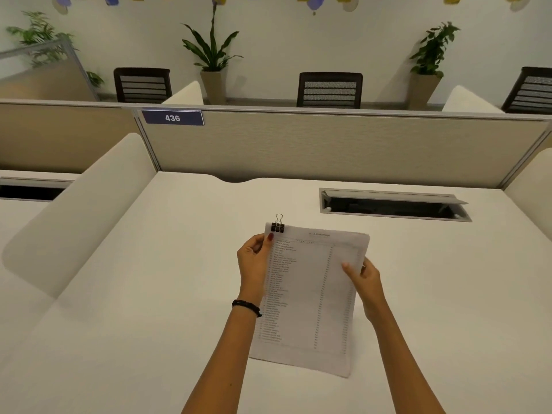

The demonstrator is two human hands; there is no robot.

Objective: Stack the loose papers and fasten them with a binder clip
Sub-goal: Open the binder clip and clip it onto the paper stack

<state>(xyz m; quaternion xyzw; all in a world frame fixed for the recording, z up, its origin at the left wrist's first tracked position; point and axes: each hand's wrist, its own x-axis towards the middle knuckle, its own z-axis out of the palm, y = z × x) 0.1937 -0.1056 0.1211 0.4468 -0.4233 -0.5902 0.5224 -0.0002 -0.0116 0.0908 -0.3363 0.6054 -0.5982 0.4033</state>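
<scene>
A stack of printed papers point(310, 294) with lines of small text is held above the white desk point(149, 294), tilted slightly to the right. A black binder clip point(277, 227) with silver wire handles grips its top left corner. My left hand point(254, 264) pinches the left edge just below the clip, thumb on top of the sheet. My right hand point(366, 282) holds the right edge, thumb on the page. A black bracelet sits on the left wrist.
An open cable tray point(394, 204) is cut into the desk at the back right. A beige partition point(328, 144) with the sign 436 point(172, 118) closes the back. White side dividers point(80, 213) flank the desk. Chairs and potted plants stand beyond.
</scene>
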